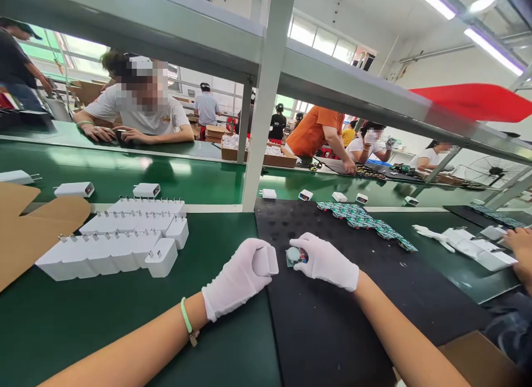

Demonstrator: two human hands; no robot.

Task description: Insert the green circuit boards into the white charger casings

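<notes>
My left hand [236,279], in a white glove, is shut on a white plastic charger casing [266,260]. My right hand [326,262], also gloved, pinches a small circuit board part [296,256] close to the casing's open end. The two hands nearly touch above a black mat [324,326]. Left of them, rows of white wall chargers [120,237] lie on the green bench with their metal prongs pointing back. A strip of green circuit boards [361,220] lies on the mat's far side, beyond my right hand.
A cardboard sheet [29,226] lies at the far left. A co-worker's hand [521,248] enters at the right beside white casings [469,245]. A white shelf post [266,98] rises ahead, and several people work across the bench.
</notes>
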